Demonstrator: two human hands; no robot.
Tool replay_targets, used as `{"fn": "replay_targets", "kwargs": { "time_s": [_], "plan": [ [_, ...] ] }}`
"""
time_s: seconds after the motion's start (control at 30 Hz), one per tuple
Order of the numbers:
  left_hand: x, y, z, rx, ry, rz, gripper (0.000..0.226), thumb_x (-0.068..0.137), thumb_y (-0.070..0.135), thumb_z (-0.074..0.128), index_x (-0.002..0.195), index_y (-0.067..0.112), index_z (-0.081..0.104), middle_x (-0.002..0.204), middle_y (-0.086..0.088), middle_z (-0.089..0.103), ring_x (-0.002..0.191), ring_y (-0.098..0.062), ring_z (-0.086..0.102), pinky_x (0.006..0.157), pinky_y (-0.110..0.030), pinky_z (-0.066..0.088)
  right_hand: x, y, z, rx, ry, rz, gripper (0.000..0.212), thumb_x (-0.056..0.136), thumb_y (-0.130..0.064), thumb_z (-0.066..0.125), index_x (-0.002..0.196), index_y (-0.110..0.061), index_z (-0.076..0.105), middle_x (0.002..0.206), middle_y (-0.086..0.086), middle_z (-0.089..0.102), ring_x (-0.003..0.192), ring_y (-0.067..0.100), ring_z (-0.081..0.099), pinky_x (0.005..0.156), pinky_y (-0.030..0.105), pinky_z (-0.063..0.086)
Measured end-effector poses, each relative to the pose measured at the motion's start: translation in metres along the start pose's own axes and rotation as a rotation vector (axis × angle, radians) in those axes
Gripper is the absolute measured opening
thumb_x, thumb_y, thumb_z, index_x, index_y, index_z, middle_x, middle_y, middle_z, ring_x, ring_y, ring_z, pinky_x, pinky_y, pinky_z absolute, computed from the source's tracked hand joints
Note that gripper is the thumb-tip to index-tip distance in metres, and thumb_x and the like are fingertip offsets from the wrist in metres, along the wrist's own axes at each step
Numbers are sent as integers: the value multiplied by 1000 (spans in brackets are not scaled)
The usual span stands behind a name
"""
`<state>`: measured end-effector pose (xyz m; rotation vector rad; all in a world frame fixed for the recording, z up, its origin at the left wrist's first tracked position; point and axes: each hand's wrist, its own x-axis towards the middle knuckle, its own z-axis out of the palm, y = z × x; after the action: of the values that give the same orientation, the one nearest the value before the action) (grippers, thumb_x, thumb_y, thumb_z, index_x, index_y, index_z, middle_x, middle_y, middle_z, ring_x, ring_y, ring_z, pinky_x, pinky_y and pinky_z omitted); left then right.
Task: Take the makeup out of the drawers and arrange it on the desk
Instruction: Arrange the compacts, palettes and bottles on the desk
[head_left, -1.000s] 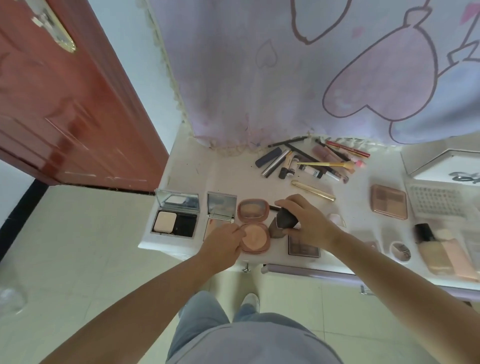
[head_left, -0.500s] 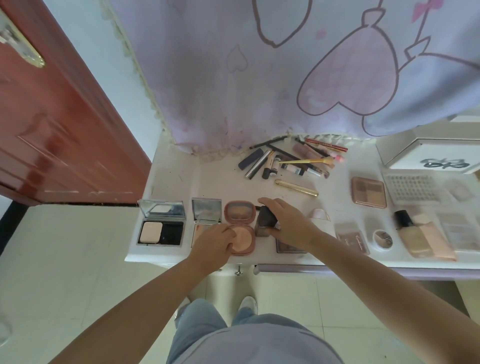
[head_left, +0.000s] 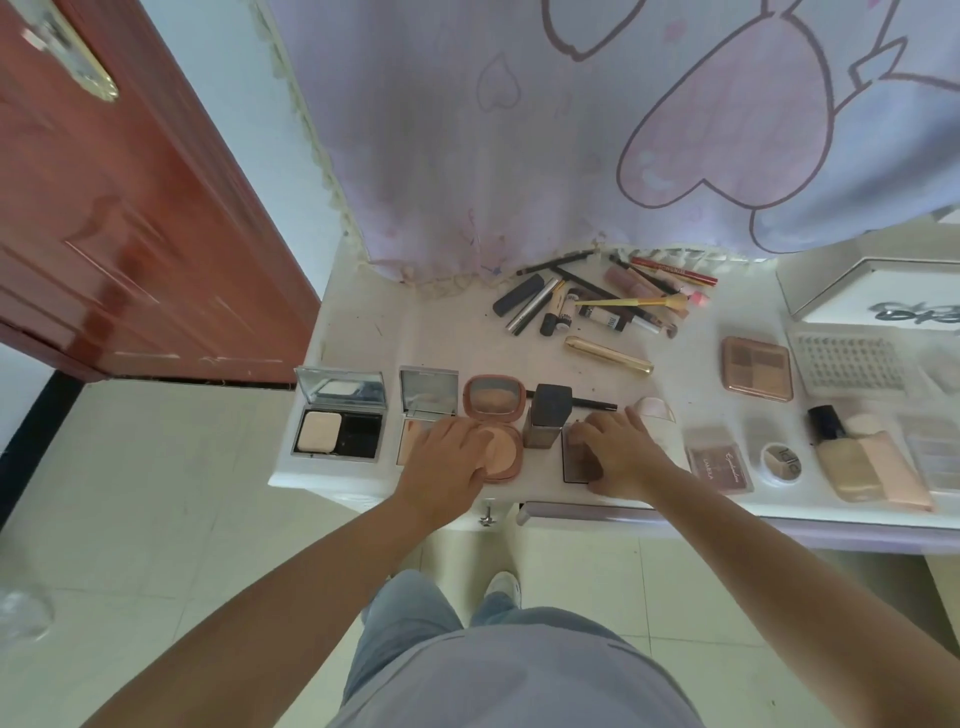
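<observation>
The left hand (head_left: 448, 454) lies low and centre in the frame, fingers relaxed and spread over the left part of an open round powder compact (head_left: 496, 434), touching it without gripping. Farther left on the white bench (head_left: 363, 332), an open square compact (head_left: 340, 413) shows a pale pad and a dark well, its mirrored lid raised. Next to it stands a second mirrored compact (head_left: 427, 397), its base partly under the left hand. Just right of the round compact, a dark-capped foundation bottle (head_left: 545, 415) stands upright, with a thin black pencil (head_left: 592, 402) lying behind it.

The right hand (head_left: 621, 454) rests just right of that bottle, fingers straight and flat on a dark eyeshadow palette (head_left: 579, 460), holding nothing. Above centre, a loose heap of pencils, tubes and brushes (head_left: 597, 304) lies at the bench's back edge, with a gold tube (head_left: 608, 355) just in front of it. Toward the right of the frame sit a brown four-pan palette (head_left: 757, 368), a clear-lidded pink palette (head_left: 719, 460), a small round pot (head_left: 780, 461), and two pale foundation bottles (head_left: 857, 457) lying flat. A clear tray of lashes (head_left: 847, 364) sits at the far right. A lilac printed cloth (head_left: 571, 130) hangs across the top of the frame, and a red-brown door (head_left: 119, 218) fills the upper left.
</observation>
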<state>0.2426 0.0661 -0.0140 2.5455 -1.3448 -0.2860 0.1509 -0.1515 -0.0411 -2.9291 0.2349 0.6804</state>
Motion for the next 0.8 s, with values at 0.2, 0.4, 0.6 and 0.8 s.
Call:
{"fn": "replay_targets", "kwargs": {
  "time_s": [0.2,0.4,0.6,0.8],
  "plan": [
    [2,5,-20,-168,119,-6,40,78,11,64,116,2,56,116,-17,59,108,-33,54,92,-35,40,-31,9,-37,429,258,5,38,62,-15,74,92,-10,52,96,5,51,96,24,49,84,21,37],
    [40,24,-84,-445,193,76,53,80,20,67,127,6,47,125,-5,50,111,-12,42,94,-12,28,-61,17,-121,753,394,37,52,67,-7,74,114,-12,52,107,-4,49,105,17,47,92,27,37],
    [80,38,-164,-732,-42,86,84,73,26,72,141,16,24,121,16,37,110,3,41,77,7,37,-71,-6,-206,686,443,-146,41,68,-20,75,98,-33,51,105,-14,52,102,14,52,90,28,43],
    [89,30,-219,-764,-26,117,82,75,12,71,141,10,24,135,0,46,112,-4,49,83,-1,42,-65,-29,-269,510,447,-251,33,69,-34,74,87,-43,48,112,-12,57,98,7,50,86,17,42]
  ]
}}
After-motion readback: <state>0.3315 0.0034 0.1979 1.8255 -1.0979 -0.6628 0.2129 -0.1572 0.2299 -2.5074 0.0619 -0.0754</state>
